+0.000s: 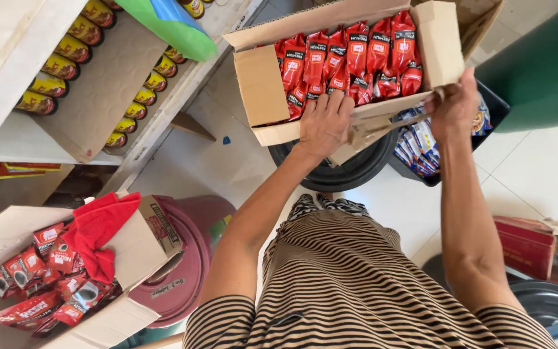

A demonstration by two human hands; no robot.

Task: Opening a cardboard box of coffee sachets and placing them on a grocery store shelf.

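Hands work at a box (263, 84) of red packets (356, 58), which sits on a black bin (350, 171) ahead of the person. The left hand (324, 123) lies flat and spread on the near wall, palm down, forearm stretched forward. The right hand (453, 106) pinches the near right flap (437, 45), wrist bent up. Steadying the wall while moving the flap should keep the box from tipping off the bin.
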